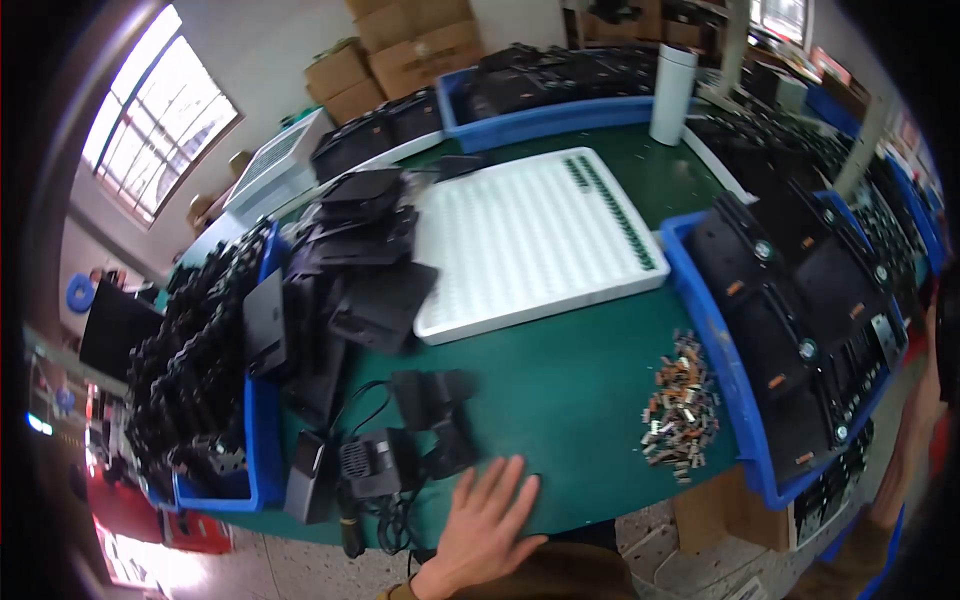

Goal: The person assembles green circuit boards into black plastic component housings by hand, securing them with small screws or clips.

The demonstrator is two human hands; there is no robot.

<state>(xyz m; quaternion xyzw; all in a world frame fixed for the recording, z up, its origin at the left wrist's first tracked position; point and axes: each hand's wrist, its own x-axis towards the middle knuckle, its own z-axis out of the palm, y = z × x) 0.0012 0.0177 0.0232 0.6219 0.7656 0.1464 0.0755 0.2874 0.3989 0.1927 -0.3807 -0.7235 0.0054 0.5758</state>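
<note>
Black bracket (435, 415), the part nearest your left hand (490, 525), stands on the green surface (560, 390) close to its near edge, just beyond your fingertips and apart from them. Your left hand lies flat on the surface at that near edge, fingers spread and released, holding nothing. Your right hand is not clear to see: only a forearm (915, 440) shows at the far right rim, by the right edge, so you cannot tell whether that hand is released or clenched.

Just left of the bracket, a small black box with a vent (365, 465) sits among black cables (395, 515), and a dark grey block (308, 478) stands beside it at the near left corner. A left blue bin (262, 430) along the left edge is heaped with black parts, and more black plates (365, 260) are stacked loosely on the surface beside it.

In the middle lies a white tray (540, 240) of many small cells, with a row of dark green pieces along its right side. Near the right edge a pile of small metal clips (682, 405) lies loose on the surface, just beside a right blue bin (720, 350) filled with flat black panels. At the far edge stands a white cylinder (673, 95) next to a far blue bin (545, 120), and cardboard boxes (410, 50) are stacked behind.
</note>
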